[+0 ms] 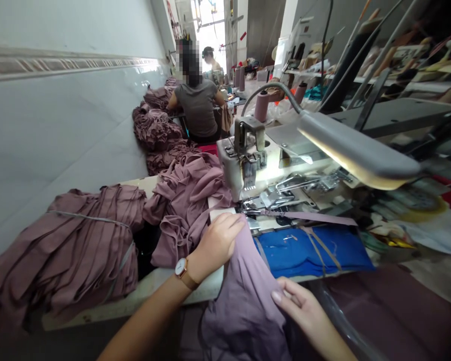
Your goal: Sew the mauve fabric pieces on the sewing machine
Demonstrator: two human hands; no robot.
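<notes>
A piece of mauve fabric hangs over the table's front edge, its top end close to the needle area of a sewing machine. My left hand, with a watch on its wrist, grips the upper end of this cloth just below the machine's foot. Lower and to the right, my right hand pinches the cloth's right edge between thumb and fingers. A narrow mauve strip runs from the foot toward the right. Below the strip lies folded blue fabric with tan bands across it.
A tied bundle of mauve cloth and a loose mauve heap cover the table's left. A lamp on a bent neck reaches over the machine. Thread cones stand behind. Farther back, a person sits beside more piled cloth.
</notes>
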